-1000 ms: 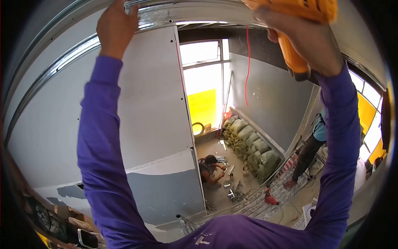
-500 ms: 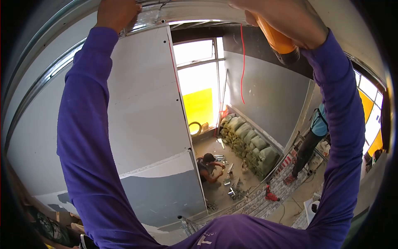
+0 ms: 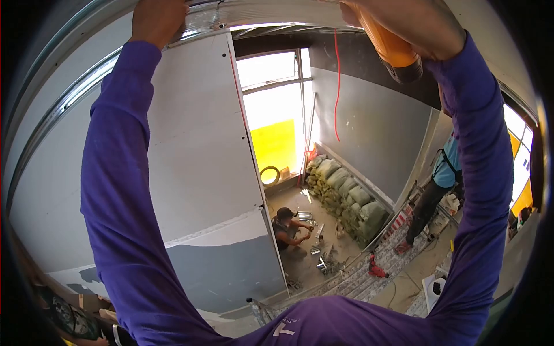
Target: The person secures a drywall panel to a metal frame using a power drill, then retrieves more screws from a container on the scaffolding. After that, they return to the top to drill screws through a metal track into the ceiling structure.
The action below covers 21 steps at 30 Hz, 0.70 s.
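Both of my arms, in purple sleeves, are raised to a metal channel (image 3: pixel 265 14) at the top of the view. At the upper left my left hand (image 3: pixel 158 20) is closed on the channel's edge, its fingertips partly hidden. My right hand (image 3: pixel 407 26), at the upper right, is wrapped round an orange cylindrical tool (image 3: pixel 389 46) with a dark end pointing down. The tool's other end is hidden by the hand and the frame edge. Below the channel stands a white wall panel (image 3: pixel 196 132) with dark screw holes.
Far below, a person (image 3: pixel 285 228) crouches by metal pieces (image 3: pixel 320 233). Stuffed sacks (image 3: pixel 352 199) line the grey wall (image 3: pixel 375 127). Another person in a blue shirt (image 3: pixel 444 170) stands at the right, near a red tool (image 3: pixel 377 268). A red cable (image 3: pixel 337 86) hangs down.
My right hand and the orange tool have shifted slightly right and down. My left hand stays on the channel, a little further left. The crouching person's head and arms have moved.
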{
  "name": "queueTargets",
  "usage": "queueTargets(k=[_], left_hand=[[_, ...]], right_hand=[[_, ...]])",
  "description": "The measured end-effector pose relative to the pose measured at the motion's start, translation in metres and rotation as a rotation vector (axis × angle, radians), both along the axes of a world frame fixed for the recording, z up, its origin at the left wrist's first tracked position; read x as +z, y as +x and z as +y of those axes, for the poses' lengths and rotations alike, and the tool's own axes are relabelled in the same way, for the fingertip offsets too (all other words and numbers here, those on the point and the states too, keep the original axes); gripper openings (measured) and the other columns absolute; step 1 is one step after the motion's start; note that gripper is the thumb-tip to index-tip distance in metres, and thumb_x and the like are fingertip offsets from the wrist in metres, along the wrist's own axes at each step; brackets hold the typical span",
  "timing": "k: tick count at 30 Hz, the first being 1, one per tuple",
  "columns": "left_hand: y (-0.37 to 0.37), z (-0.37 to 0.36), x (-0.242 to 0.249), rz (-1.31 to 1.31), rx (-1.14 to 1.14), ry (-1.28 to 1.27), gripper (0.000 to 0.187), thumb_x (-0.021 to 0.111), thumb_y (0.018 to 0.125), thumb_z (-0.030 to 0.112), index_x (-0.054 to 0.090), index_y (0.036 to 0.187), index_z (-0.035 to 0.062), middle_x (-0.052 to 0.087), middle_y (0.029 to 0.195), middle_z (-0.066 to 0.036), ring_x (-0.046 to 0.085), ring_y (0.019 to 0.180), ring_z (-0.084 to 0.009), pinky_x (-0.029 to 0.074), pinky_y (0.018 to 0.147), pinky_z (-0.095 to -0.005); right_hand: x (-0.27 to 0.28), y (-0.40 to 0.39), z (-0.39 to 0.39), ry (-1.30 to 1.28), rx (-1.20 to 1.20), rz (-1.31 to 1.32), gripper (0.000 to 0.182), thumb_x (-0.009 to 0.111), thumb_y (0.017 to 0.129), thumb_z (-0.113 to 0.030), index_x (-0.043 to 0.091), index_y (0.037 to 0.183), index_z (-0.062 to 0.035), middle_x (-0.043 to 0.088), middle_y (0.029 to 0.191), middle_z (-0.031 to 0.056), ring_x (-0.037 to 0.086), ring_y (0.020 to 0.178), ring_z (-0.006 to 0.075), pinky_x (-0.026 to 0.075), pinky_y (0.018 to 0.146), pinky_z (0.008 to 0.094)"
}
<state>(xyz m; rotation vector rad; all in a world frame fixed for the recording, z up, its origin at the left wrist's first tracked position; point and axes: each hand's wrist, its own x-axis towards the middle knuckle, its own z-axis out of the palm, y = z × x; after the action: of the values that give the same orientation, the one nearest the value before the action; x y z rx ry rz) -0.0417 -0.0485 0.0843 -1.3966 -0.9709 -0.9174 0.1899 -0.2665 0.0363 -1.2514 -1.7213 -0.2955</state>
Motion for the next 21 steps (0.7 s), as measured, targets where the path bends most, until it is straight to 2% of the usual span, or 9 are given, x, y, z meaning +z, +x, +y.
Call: queueTargets(k=[5, 12, 15, 17, 18, 21], left_hand=[[0.001, 0.002, -0.001, 0.023, 0.015, 0.064, 0.016, 0.064, 0.076, 0.02, 0.068, 0.071, 0.0047, 0.067, 0.074, -0.017, 0.066, 0.075, -0.0327, 0.051, 0.073, -0.0435], [0.0, 0.002, 0.001, 0.032, -0.006, 0.054, 0.016, 0.065, 0.074, 0.02, 0.068, 0.069, 0.0054, 0.067, 0.074, -0.016, 0.066, 0.075, -0.0329, 0.05, 0.073, -0.0439], [0.002, -0.002, -0.001, 0.023, 0.019, 0.046, 0.015, 0.065, 0.074, 0.019, 0.068, 0.069, 0.0055, 0.067, 0.074, -0.016, 0.066, 0.076, -0.0327, 0.05, 0.072, -0.0434], [0.002, -0.001, -0.001, 0.011, -0.003, 0.037, 0.015, 0.065, 0.074, 0.019, 0.068, 0.069, 0.0055, 0.067, 0.074, -0.016, 0.066, 0.076, -0.0325, 0.05, 0.072, -0.0429], [0.002, 0.0, -0.001, 0.005, -0.015, 0.031, 0.015, 0.064, 0.074, 0.019, 0.068, 0.069, 0.0055, 0.067, 0.074, -0.016, 0.066, 0.076, -0.0324, 0.05, 0.072, -0.0427], [0.004, 0.0, -0.001, -0.032, 0.056, 0.006, 0.015, 0.064, 0.075, 0.019, 0.068, 0.07, 0.0056, 0.067, 0.073, -0.016, 0.065, 0.075, -0.0325, 0.05, 0.072, -0.0427]], right_hand=[[-0.002, 0.019, 0.003, 0.02, 0.226, -0.046, 0.029, 0.063, 0.079, -0.014, 0.058, 0.102, 0.0025, 0.059, 0.071, 0.0051, 0.059, 0.058, 0.0147, 0.054, 0.057, 0.0297], [-0.001, -0.003, -0.001, 0.011, -0.016, 0.026, 0.028, 0.063, 0.08, -0.015, 0.058, 0.101, 0.0021, 0.059, 0.071, 0.005, 0.059, 0.059, 0.0143, 0.053, 0.058, 0.0297], [-0.014, 0.001, 0.006, 0.208, -0.034, -0.14, 0.027, 0.062, 0.08, -0.015, 0.058, 0.1, 0.0015, 0.059, 0.071, 0.0048, 0.059, 0.06, 0.0142, 0.054, 0.059, 0.0301], [-0.013, 0.003, 0.006, 0.204, -0.038, -0.159, 0.026, 0.062, 0.08, -0.015, 0.058, 0.1, 0.0011, 0.059, 0.071, 0.0046, 0.06, 0.061, 0.0142, 0.054, 0.06, 0.0304], [-0.004, -0.004, 0.001, 0.11, -0.066, -0.087, 0.026, 0.062, 0.08, -0.015, 0.058, 0.099, 0.001, 0.059, 0.071, 0.0045, 0.06, 0.061, 0.0142, 0.054, 0.06, 0.0306], [0.0, 0.003, -0.003, 0.028, 0.012, -0.061, 0.026, 0.062, 0.079, -0.014, 0.058, 0.1, 0.001, 0.059, 0.071, 0.0043, 0.06, 0.06, 0.0143, 0.054, 0.06, 0.0305]])
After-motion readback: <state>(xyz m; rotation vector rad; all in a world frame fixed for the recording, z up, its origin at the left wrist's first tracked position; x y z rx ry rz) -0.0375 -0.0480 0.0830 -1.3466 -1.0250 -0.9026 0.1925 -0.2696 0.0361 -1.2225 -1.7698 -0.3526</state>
